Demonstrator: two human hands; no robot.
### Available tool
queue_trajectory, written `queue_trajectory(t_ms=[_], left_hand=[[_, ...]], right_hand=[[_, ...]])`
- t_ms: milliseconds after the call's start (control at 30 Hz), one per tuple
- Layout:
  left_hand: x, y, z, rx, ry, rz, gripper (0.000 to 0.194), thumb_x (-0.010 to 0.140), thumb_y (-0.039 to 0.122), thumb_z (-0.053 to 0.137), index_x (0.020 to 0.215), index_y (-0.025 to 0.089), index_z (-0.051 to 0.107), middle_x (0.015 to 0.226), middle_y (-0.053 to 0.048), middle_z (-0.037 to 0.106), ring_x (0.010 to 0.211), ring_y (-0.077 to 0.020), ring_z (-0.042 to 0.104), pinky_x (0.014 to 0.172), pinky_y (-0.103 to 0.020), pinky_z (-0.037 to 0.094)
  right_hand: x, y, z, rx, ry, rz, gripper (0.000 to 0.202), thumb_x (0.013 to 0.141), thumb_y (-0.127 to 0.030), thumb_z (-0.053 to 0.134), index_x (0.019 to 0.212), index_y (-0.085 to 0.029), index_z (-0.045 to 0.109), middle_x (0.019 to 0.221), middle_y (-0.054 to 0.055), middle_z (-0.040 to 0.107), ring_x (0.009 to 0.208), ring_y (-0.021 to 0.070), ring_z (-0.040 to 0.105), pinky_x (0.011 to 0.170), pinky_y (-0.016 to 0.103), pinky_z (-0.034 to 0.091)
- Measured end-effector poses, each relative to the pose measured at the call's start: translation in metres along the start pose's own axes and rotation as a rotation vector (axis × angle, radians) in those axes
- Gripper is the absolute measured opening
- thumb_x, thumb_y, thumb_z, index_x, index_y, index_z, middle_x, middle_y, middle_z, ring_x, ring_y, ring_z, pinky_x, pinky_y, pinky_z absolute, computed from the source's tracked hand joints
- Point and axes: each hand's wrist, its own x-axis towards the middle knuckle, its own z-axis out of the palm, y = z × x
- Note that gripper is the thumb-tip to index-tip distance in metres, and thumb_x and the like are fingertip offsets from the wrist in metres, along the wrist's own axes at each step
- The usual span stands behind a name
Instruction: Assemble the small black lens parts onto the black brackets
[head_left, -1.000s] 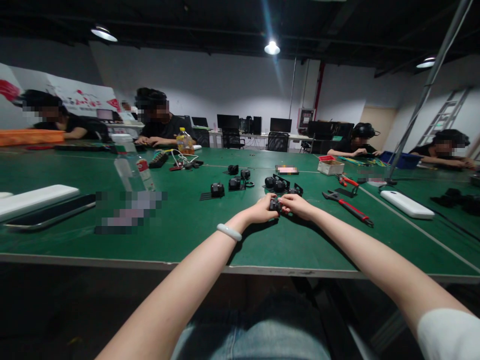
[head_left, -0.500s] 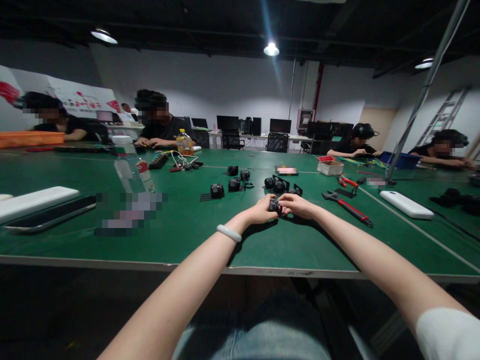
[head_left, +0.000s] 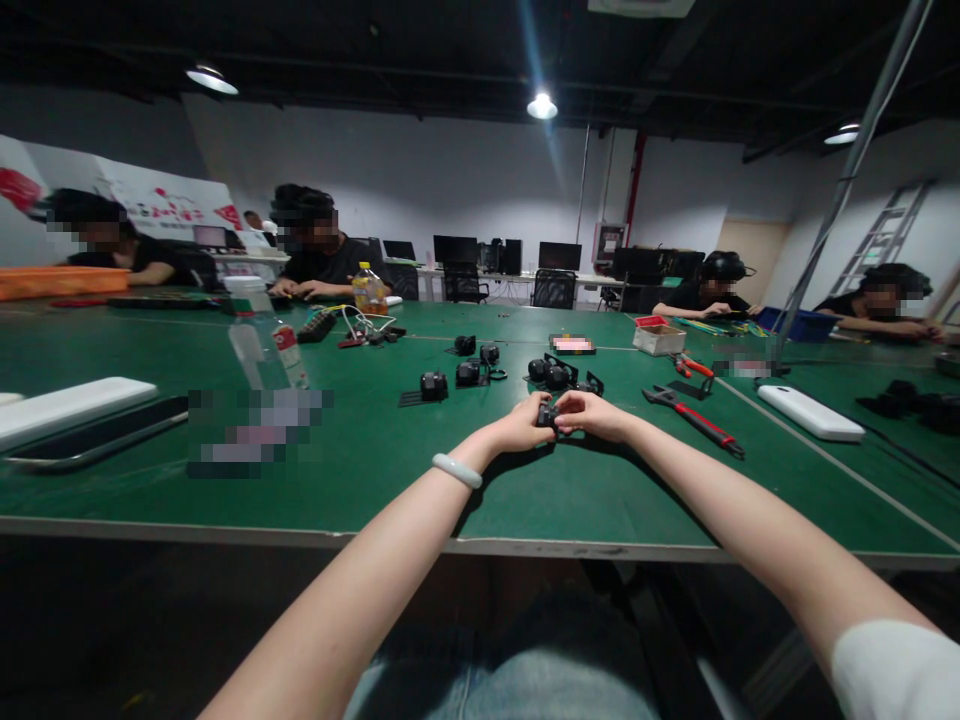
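A small black part point(head_left: 547, 414) sits between my two hands, low over the green tabletop point(head_left: 420, 480). My left hand point(head_left: 523, 424) is closed around its left side. From the right, the fingers of my right hand point(head_left: 589, 413) pinch the same part; its exact kind is too small to make out. Just beyond my hands lies a cluster of similar black parts point(head_left: 556, 375). More of them stand to the left, among them one black part on a flat plate point(head_left: 433, 386). A pale bangle point(head_left: 457, 470) circles my left wrist.
Right of my hands lie an adjustable wrench point(head_left: 697, 420), red-handled pliers point(head_left: 694, 370) and a white power bank point(head_left: 810, 413). A clear bottle point(head_left: 255, 340) and a phone point(head_left: 105, 432) are at left. A small box point(head_left: 658, 338) stands farther back. Several people work across the table.
My right fingers have shifted slightly on the black part, and more of it shows between the hands. The view has tilted a little; the things on the table stay put.
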Motion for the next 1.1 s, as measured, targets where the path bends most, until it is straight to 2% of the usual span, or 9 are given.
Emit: queue_trajectory(t_ms=[400,800,1000,1100], left_hand=[[0.0016,-0.0056,0.0027,0.004,0.018,0.011,0.054,0.059,0.030,0.053,0.107,0.014,0.033,0.097,-0.008,0.046,0.086,-0.0172,0.046,0.075,-0.028,0.037],[0.0014,-0.0052,0.0034,-0.019,0.029,0.005,0.057,0.059,0.031,0.053,0.109,0.013,0.032,0.097,-0.008,0.047,0.085,-0.0175,0.047,0.075,-0.028,0.038],[0.0010,-0.0031,0.0022,-0.007,0.016,0.001,0.055,0.060,0.033,0.052,0.108,0.014,0.032,0.098,-0.008,0.046,0.086,-0.0175,0.047,0.077,-0.029,0.037],[0.0008,-0.0030,0.0018,0.000,0.022,0.012,0.054,0.060,0.031,0.052,0.107,0.014,0.033,0.099,-0.008,0.046,0.088,-0.0175,0.046,0.078,-0.029,0.036]], right_hand=[[-0.0013,-0.0021,0.0028,-0.047,0.036,-0.002,0.034,0.054,-0.027,0.065,0.082,-0.013,0.052,0.067,0.000,0.055,0.057,0.0078,0.052,0.058,0.024,0.043],[0.0000,-0.0009,-0.0012,-0.173,0.044,0.057,0.034,0.060,-0.039,0.058,0.078,-0.010,0.058,0.058,0.001,0.054,0.050,0.0052,0.047,0.048,0.017,0.038],[-0.0010,-0.0019,0.0024,-0.075,0.075,0.026,0.036,0.059,-0.034,0.061,0.088,-0.015,0.051,0.065,0.002,0.057,0.054,0.0068,0.052,0.051,0.019,0.042],[0.0001,-0.0008,0.0031,-0.068,0.089,0.027,0.035,0.060,-0.035,0.060,0.087,-0.015,0.049,0.063,0.001,0.057,0.053,0.0076,0.053,0.050,0.021,0.043]])
